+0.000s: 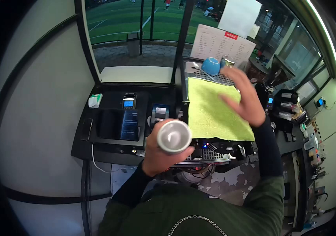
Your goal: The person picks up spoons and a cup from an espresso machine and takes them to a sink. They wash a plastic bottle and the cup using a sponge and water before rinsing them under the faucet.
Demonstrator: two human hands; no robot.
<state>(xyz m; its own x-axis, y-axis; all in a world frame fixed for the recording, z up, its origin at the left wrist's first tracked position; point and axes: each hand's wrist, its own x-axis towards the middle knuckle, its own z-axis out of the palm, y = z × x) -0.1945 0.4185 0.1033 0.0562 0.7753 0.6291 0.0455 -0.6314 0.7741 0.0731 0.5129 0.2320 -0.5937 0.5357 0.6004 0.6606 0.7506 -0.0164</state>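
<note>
A white cup [174, 136], its inside facing the camera, is in my left hand [158, 153], whose fingers wrap round it. My right hand [244, 98] is over the right side of a yellow-green cloth [211, 114], thumb and fingers spread apart, slightly blurred, with nothing seen in it. The cloth lies flat on top of the coffee machine [215, 157]. Just past my right fingertips a blue cup [211, 66] rests upside down on the metal grate, beside a shiny metal cup [227, 61] and a spoon [203, 71].
Left of the machine, a black counter holds a dark tablet [117, 124], a card terminal [129, 101], a phone [86, 129] and a tissue pack [95, 101]. A printed menu [221, 44] stands behind the cups. Bottles and tools line the right counter.
</note>
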